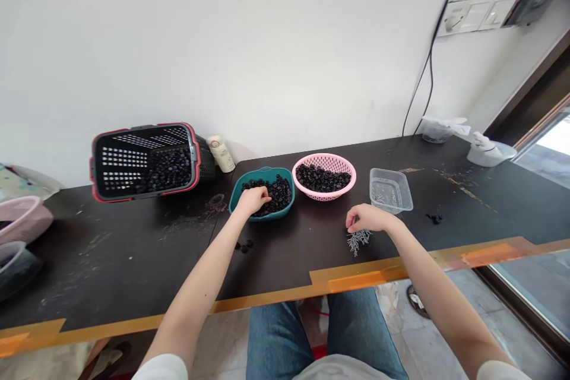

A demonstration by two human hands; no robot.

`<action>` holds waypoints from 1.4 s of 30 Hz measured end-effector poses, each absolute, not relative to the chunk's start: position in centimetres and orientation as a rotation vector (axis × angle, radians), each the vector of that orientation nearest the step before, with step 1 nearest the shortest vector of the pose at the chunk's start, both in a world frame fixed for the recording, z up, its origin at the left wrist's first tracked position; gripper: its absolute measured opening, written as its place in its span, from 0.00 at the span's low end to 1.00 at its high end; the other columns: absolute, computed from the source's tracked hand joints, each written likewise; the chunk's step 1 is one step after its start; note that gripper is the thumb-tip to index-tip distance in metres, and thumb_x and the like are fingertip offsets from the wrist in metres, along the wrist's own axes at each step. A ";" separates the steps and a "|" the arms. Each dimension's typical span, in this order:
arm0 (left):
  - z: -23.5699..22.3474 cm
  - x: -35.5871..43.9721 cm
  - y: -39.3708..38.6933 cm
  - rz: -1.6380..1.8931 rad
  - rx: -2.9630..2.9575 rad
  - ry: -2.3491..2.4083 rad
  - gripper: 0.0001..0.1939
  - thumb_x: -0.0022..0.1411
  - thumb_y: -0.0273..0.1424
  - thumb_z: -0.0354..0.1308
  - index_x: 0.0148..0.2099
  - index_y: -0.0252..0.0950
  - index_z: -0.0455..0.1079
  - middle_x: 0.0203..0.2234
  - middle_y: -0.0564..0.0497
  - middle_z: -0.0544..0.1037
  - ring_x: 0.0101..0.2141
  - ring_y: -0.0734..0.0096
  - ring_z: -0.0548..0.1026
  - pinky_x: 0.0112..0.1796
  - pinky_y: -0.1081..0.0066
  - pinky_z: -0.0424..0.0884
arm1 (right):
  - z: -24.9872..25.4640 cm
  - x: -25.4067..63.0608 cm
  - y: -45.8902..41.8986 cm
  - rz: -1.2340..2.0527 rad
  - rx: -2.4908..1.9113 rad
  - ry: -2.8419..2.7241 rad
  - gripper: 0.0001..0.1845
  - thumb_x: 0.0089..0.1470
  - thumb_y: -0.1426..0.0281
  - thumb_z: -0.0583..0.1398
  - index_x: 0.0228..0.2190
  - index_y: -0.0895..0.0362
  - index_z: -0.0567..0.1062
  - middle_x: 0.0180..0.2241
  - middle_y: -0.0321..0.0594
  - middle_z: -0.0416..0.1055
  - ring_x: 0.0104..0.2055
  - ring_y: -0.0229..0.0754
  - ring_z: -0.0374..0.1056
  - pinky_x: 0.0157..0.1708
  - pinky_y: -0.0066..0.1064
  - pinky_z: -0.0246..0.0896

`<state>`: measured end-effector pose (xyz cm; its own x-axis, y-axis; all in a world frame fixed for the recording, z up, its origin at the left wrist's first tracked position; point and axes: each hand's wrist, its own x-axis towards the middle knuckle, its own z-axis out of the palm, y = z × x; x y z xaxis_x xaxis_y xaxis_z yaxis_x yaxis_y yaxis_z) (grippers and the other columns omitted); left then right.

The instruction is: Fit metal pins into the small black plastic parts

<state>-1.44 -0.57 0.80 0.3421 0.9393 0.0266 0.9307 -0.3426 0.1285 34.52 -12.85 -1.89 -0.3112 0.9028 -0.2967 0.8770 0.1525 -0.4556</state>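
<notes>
While left fingers (260, 193) bunch together among black pieces (278, 193) in a teal bowl (262, 218), right fingers (351, 219) curl together.

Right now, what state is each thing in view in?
Teal basket, upright, holding black pieces.
Left hand, inside it, touching the pieces.
Right hand, at a grey metal heap.
Pink basket, upright, full of black pieces.
Black crate, on its side, black pieces inside.
Clear tray, upright, few grey bits inside.
</notes>
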 end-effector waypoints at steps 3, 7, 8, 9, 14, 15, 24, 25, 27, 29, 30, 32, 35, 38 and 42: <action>2.1 0.0 -2.6 0.427 2.494 1.712 0.12 0.66 0.38 0.47 0.42 0.38 0.67 0.32 0.48 0.77 0.34 0.64 0.74 0.36 0.69 0.65 | -2.2 33.8 -12.8 0.857 -1.825 -2.455 0.07 0.45 0.70 0.63 0.29 0.54 0.80 0.32 0.37 0.78 0.33 0.42 0.73 0.31 0.25 0.60; 2.1 3.6 -8.1 0.997 2.526 1.071 0.13 0.68 0.37 0.46 0.47 0.38 0.67 0.40 0.47 0.74 0.42 0.67 0.72 0.45 0.68 0.65 | -2.2 33.0 -12.7 0.837 -1.838 -2.507 0.09 0.45 0.77 0.60 0.27 0.57 0.80 0.30 0.40 0.78 0.33 0.42 0.73 0.31 0.25 0.60; 1.5 4.6 -9.4 0.952 2.532 0.932 0.13 0.68 0.37 0.46 0.46 0.38 0.68 0.41 0.46 0.73 0.44 0.67 0.71 0.46 0.68 0.65 | -2.1 32.9 -12.7 0.839 -1.823 -2.520 0.09 0.45 0.77 0.59 0.28 0.56 0.80 0.31 0.40 0.78 0.34 0.42 0.73 0.32 0.25 0.60; 0.7 5.4 -10.6 0.875 2.511 0.827 0.13 0.68 0.38 0.46 0.45 0.38 0.68 0.39 0.47 0.73 0.42 0.67 0.71 0.46 0.69 0.65 | -2.0 32.8 -12.7 0.843 -1.805 -2.531 0.09 0.46 0.76 0.60 0.29 0.56 0.81 0.32 0.40 0.78 0.35 0.42 0.73 0.32 0.25 0.60; -4.6 7.7 -12.0 0.698 1.924 0.911 0.22 0.66 0.46 0.45 0.28 0.35 0.63 0.21 0.54 0.65 0.25 0.73 0.65 0.31 0.72 0.64 | -1.8 32.3 -12.6 0.873 -1.804 -2.557 0.05 0.41 0.73 0.64 0.26 0.57 0.81 0.29 0.42 0.78 0.34 0.44 0.72 0.31 0.26 0.60; -5.4 7.8 -11.6 0.722 1.841 0.934 0.24 0.66 0.48 0.41 0.26 0.35 0.60 0.19 0.55 0.63 0.24 0.74 0.64 0.30 0.73 0.63 | -1.8 32.2 -12.6 0.879 -1.808 -2.558 0.04 0.41 0.75 0.64 0.24 0.58 0.80 0.27 0.42 0.77 0.33 0.44 0.72 0.31 0.27 0.60; -7.3 6.9 -9.4 0.898 1.298 0.738 0.19 0.55 0.45 0.61 0.41 0.35 0.68 0.31 0.51 0.72 0.33 0.73 0.71 0.42 0.68 0.67 | -1.0 29.6 -11.5 1.240 -1.276 -1.949 0.12 0.56 0.65 0.56 0.38 0.58 0.72 0.31 0.39 0.75 0.32 0.39 0.69 0.32 0.29 0.65; -7.3 6.8 -9.4 0.902 1.250 0.724 0.19 0.54 0.43 0.63 0.42 0.35 0.69 0.33 0.50 0.73 0.35 0.72 0.71 0.43 0.68 0.67 | -1.2 28.5 -11.0 1.232 -1.196 -1.845 0.13 0.55 0.63 0.57 0.39 0.58 0.72 0.32 0.39 0.74 0.32 0.39 0.69 0.32 0.30 0.66; -7.3 6.6 -9.3 0.911 1.193 0.708 0.18 0.53 0.41 0.64 0.42 0.35 0.70 0.35 0.49 0.74 0.37 0.71 0.72 0.44 0.68 0.66 | -1.9 26.3 -10.3 1.144 -1.061 -1.687 0.14 0.54 0.61 0.60 0.38 0.57 0.74 0.32 0.39 0.73 0.31 0.38 0.69 0.33 0.31 0.67; -7.3 6.5 -9.2 0.924 1.169 0.697 0.17 0.53 0.40 0.65 0.41 0.34 0.71 0.33 0.50 0.75 0.36 0.71 0.72 0.44 0.68 0.66 | -2.7 24.5 -9.8 1.025 -0.985 -1.632 0.12 0.53 0.61 0.61 0.35 0.56 0.76 0.32 0.39 0.74 0.31 0.38 0.69 0.33 0.32 0.68; -7.4 6.5 -9.2 0.927 1.160 0.691 0.17 0.54 0.41 0.64 0.40 0.34 0.71 0.32 0.50 0.75 0.35 0.71 0.72 0.44 0.69 0.66 | -3.0 23.9 -9.8 0.964 -0.970 -1.633 0.11 0.53 0.62 0.61 0.35 0.55 0.77 0.33 0.40 0.74 0.31 0.39 0.70 0.33 0.32 0.68; -7.5 6.4 -9.1 0.919 1.148 0.678 0.17 0.56 0.42 0.62 0.41 0.33 0.72 0.32 0.49 0.75 0.34 0.72 0.72 0.43 0.69 0.66 | -3.7 23.4 -9.9 0.850 -0.987 -1.621 0.09 0.52 0.63 0.63 0.34 0.55 0.78 0.33 0.40 0.75 0.32 0.41 0.72 0.33 0.32 0.70; -7.6 6.5 -9.0 0.898 1.146 0.664 0.18 0.60 0.44 0.58 0.39 0.32 0.72 0.32 0.48 0.75 0.32 0.73 0.71 0.41 0.69 0.67 | -4.2 23.7 -10.4 0.714 -1.058 -1.601 0.07 0.51 0.65 0.65 0.32 0.55 0.78 0.29 0.40 0.76 0.30 0.42 0.73 0.32 0.32 0.71; -7.7 6.5 -9.0 0.910 1.129 0.665 0.19 0.61 0.45 0.55 0.38 0.32 0.72 0.31 0.48 0.74 0.31 0.74 0.70 0.40 0.70 0.67 | -4.1 24.3 -10.6 0.641 -1.054 -1.706 0.06 0.54 0.66 0.62 0.31 0.54 0.78 0.31 0.40 0.76 0.32 0.42 0.73 0.32 0.33 0.71; -7.5 6.6 -9.1 0.901 1.121 0.695 0.19 0.60 0.46 0.57 0.39 0.32 0.71 0.31 0.48 0.74 0.31 0.73 0.70 0.40 0.70 0.66 | -4.1 24.5 -10.7 0.645 -1.001 -1.846 0.07 0.57 0.67 0.59 0.34 0.53 0.79 0.35 0.41 0.75 0.37 0.44 0.73 0.38 0.35 0.70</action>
<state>6.57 -9.13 -7.55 0.4789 0.8774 -0.0285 -0.2508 0.1678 0.9534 24.46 -10.66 -4.10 -0.2563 0.8452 0.4690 0.3693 0.5341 -0.7605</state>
